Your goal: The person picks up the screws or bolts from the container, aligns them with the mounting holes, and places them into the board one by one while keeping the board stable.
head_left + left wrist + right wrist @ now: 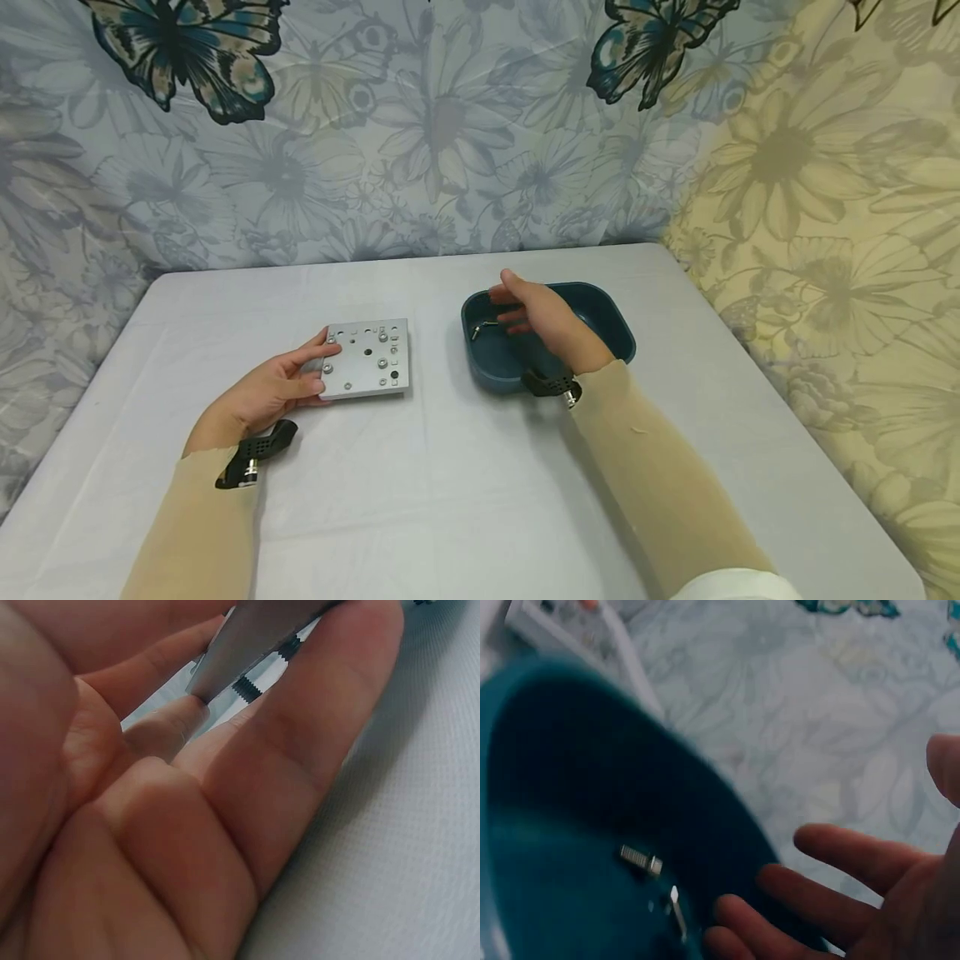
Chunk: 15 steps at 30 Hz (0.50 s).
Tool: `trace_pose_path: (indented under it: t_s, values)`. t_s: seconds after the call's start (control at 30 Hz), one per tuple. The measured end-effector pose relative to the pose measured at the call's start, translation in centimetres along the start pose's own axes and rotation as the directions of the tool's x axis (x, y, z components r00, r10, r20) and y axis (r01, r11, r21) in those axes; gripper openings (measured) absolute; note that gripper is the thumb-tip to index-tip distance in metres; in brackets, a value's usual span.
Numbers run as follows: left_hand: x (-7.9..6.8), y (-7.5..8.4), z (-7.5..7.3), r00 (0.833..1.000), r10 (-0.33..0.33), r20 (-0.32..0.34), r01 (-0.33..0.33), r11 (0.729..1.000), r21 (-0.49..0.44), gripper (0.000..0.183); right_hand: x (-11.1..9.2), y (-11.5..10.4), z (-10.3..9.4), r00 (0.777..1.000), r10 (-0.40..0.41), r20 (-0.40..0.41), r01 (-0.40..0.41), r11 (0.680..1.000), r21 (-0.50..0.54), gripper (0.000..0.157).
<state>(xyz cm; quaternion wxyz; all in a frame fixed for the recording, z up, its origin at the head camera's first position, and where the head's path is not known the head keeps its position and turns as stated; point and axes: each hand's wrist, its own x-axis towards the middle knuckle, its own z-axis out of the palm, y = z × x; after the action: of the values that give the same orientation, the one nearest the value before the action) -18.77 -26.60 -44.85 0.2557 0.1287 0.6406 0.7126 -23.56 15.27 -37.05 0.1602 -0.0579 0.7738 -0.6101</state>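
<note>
My left hand (266, 387) grips the left edge of a silver metal plate (358, 367), thumb and a finger over its top face. Several screws and dark holes dot that face. In the left wrist view, dark threaded screw shanks (246, 689) stick out below the plate. My right hand (551, 321) hangs over a dark teal plastic bin (495, 381) with its fingers spread and nothing between them. A short bolt (640, 859) and a thin shiny metal piece (677, 911) lie on the bin's floor, close to the right fingers.
Both things stand on a white cloth-covered table (442, 500), the bin to the right of the plate. Behind the table hangs a flowered fabric backdrop (450, 167) with butterflies. Each wrist wears a black camera mount (551, 383).
</note>
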Motion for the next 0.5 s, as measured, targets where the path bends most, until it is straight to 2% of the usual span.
trace_pose_path:
  t_s: [0.07,0.13,0.3,0.4,0.5]
  values:
    - [0.0,-0.1,0.0,1.000,0.001,-0.002,-0.001,1.000,-0.002,0.069,0.3,0.7,-0.5,0.998,0.054,0.033,-0.052,0.998,-0.039,0.073]
    - [0.0,-0.1,-0.1,1.000,0.002,-0.001,-0.002,1.000,-0.006,0.068,0.6,1.3,-0.7,0.994,0.093,0.050,-0.090,0.994,-0.070,0.066]
    - [0.0,-0.2,0.0,1.000,0.005,0.002,-0.005,1.000,-0.010,0.069,1.4,2.5,-0.8,0.989,0.124,0.084,-0.099,0.963,-0.251,0.041]
    - [0.0,-0.1,0.0,1.000,0.006,0.001,-0.006,1.000,-0.006,0.069,1.7,2.9,-0.7,0.989,0.086,0.121,-0.021,0.891,-0.454,0.040]
    - [0.0,0.0,0.0,1.000,0.006,0.001,-0.006,1.000,0.000,0.068,1.9,3.2,-0.5,0.984,0.032,0.175,0.088,0.766,-0.637,0.044]
